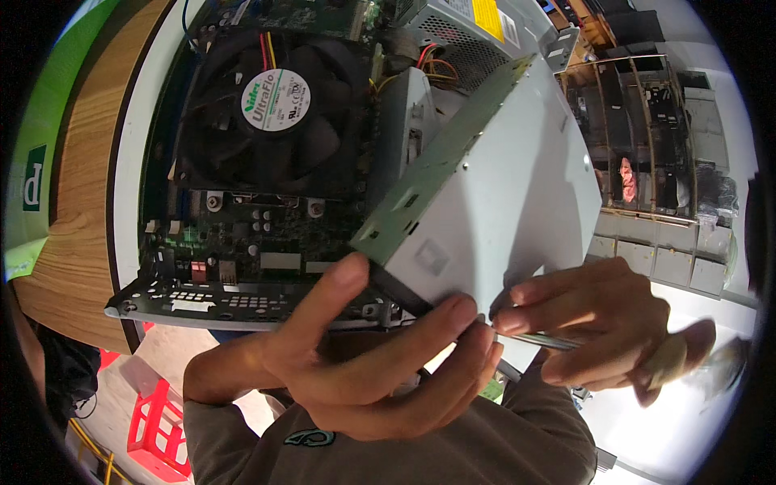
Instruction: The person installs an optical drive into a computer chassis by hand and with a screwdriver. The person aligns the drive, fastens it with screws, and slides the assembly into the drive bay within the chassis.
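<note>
With fingers spread, the left hand [380,368] holds a smooth, boxy metal case [509,194], tilted beside the black plastic fan [315,147]. The right hand [610,319] pinches a thin, shiny metal rod [550,341] near its edge.

I see the box [533,170], silvery metal, slotted along one narrow side, tilted with its broad pale face toward me, right of centre. A screwdriver's [543,340] thin metal shaft slants slightly beside its near edge; I can't tell whether the tip touches.
</note>
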The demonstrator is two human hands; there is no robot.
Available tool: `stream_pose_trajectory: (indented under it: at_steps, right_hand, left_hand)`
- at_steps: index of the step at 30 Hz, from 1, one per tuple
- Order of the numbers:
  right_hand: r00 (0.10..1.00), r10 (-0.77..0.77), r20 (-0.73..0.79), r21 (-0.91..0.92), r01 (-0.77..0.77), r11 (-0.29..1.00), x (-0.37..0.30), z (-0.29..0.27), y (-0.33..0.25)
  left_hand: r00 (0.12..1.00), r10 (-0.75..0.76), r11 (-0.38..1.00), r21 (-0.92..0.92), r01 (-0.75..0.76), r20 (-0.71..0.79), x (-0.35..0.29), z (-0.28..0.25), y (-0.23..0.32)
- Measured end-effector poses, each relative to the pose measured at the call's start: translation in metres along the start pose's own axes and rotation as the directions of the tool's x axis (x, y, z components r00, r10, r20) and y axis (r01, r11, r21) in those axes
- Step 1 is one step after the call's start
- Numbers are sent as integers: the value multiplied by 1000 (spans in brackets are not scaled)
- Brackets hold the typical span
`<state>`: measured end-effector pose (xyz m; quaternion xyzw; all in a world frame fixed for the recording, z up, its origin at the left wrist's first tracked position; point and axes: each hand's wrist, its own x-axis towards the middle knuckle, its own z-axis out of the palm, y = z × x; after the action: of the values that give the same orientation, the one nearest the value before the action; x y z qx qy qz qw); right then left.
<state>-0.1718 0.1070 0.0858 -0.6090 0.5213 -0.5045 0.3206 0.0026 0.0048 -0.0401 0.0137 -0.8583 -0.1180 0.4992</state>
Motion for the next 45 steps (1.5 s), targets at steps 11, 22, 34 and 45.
stream_pose_trajectory:
  at_steps: [11,22,34,45]
  right_hand:
    - [993,-29,113,-55,35,998,-6,-13,6]
    - [933,-308,185,-11,315,949,-7,-22,27]
    - [833,-241,-499,-31,261,965,-9,7,19]
    - [427,-89,-900,3,211,978,-80,1,25]
  left_hand:
    - [999,17,999,-36,-16,45,-2,-1,-1]
    - [995,100,992,70,-101,17,0,1,-2]
    - [998,-51,995,90,49,22,13,-6,11]
    - [855,-489,872,122,474,171,18,-17,34]
